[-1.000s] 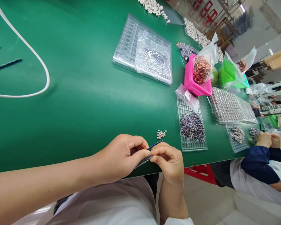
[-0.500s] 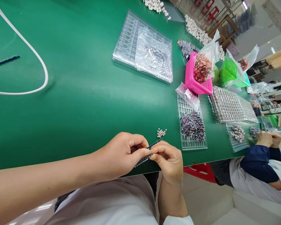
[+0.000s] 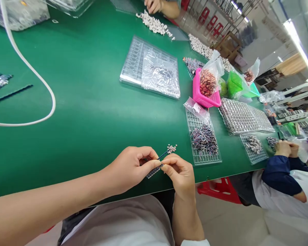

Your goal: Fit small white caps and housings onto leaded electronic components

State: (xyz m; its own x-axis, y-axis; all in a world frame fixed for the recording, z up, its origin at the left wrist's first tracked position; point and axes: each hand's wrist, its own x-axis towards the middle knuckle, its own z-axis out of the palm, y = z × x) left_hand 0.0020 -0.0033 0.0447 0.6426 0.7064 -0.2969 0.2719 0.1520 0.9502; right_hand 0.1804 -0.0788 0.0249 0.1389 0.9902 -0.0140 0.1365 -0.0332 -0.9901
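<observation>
At green table [image 3: 92,136]: left hand [image 3: 137,167] clamps dark strip [image 3: 154,172]; right hand [image 3: 180,172] apparently pinches it.

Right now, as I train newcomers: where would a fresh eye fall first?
Probably the bright pink basket, holding a bag of reddish parts, right of centre on the green table. Next, the white cable looping at the left. At the near edge, the wearer's left hand and right hand grip a dark segmented piece.
</observation>
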